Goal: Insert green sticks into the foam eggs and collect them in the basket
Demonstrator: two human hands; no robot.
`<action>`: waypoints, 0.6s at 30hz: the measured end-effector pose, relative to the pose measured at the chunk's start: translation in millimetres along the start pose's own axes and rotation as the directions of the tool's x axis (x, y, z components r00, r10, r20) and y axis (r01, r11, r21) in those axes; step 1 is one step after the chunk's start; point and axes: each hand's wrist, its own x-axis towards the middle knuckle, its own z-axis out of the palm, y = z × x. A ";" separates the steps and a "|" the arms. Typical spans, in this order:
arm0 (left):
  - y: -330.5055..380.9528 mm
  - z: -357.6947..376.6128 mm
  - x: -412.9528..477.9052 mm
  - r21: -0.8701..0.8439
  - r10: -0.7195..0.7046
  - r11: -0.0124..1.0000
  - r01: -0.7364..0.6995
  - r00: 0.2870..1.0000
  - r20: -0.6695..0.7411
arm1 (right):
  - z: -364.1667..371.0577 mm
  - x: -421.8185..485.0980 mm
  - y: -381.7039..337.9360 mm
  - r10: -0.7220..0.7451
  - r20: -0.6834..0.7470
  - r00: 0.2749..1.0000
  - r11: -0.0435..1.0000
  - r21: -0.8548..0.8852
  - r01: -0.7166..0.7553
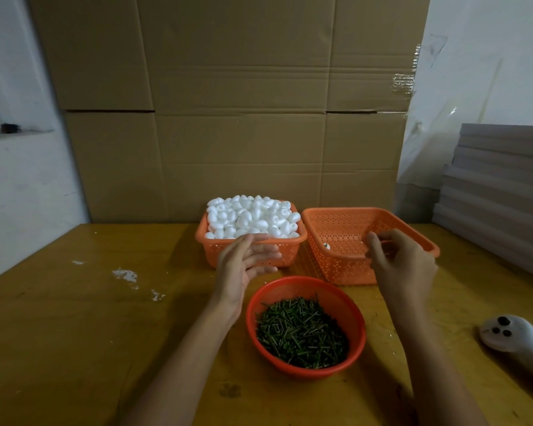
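Hovering just in front of the near wall of the egg basket (210, 250), the left hand (243, 267) is showing straight, slightly spread fingers, blurred, and is holding nothing. That orange basket is sitting at the back of the wooden table (74, 333) and is brimming with white foam eggs (250, 216). Just beside it to the right, the collecting basket (345, 272), also orange, is standing tilted toward the camera. One small pale piece (326, 246), apparently an egg, is lying on its floor. The right hand (403, 265) is hanging over this basket's near rim, its fingers loosely curled and thumb and forefinger close together. Whether they are pinching anything cannot be told. Between the two forearms, nearer the camera, a red bowl (290, 282) is holding a heap of green sticks (302, 332). White crumbs (125, 275) are lying on the table to the left, and a white handheld device (511, 336) is resting at the right edge. A cardboard sheet (228, 118) is standing behind the baskets, and grey boards (499, 186) are stacked at the right.
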 end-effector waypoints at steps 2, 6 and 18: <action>-1.1 -1.9 1.2 0.000 0.005 1.000 -0.005 1.000 -0.012 | 1.4 -2.9 -6.1 -0.061 0.053 0.997 0.995 0.085 0.056; -2.0 -3.9 3.7 0.096 0.076 0.993 -0.073 0.997 -0.020 | 5.8 -10.3 -15.2 -0.194 0.199 0.961 0.978 0.120 0.173; -9.1 -26.7 11.7 0.949 0.600 0.006 -0.314 0.760 0.248 | 10.2 -12.8 -18.0 -0.256 0.270 0.928 0.964 0.139 0.225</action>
